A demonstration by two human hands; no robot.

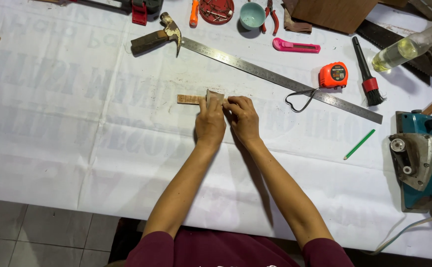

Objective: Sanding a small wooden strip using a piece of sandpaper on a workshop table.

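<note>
A small thin strip of wood [188,99] lies flat on the white sheet [77,123] covering the table. My left hand [210,122] presses a folded piece of sandpaper [216,94] onto the strip's right part. My right hand [244,118] sits right beside it, its fingers curled down on the strip's right end, which is hidden under the hands. Both forearms reach in from the bottom of the view.
A long steel ruler [280,79] runs diagonally behind the hands. Farther back lie a hammer [156,38], an orange tape measure [333,74], a pink utility knife [295,47], a brush [367,74] and a bottle [411,47]. At the right are a green pencil [359,144] and a teal power tool [424,160].
</note>
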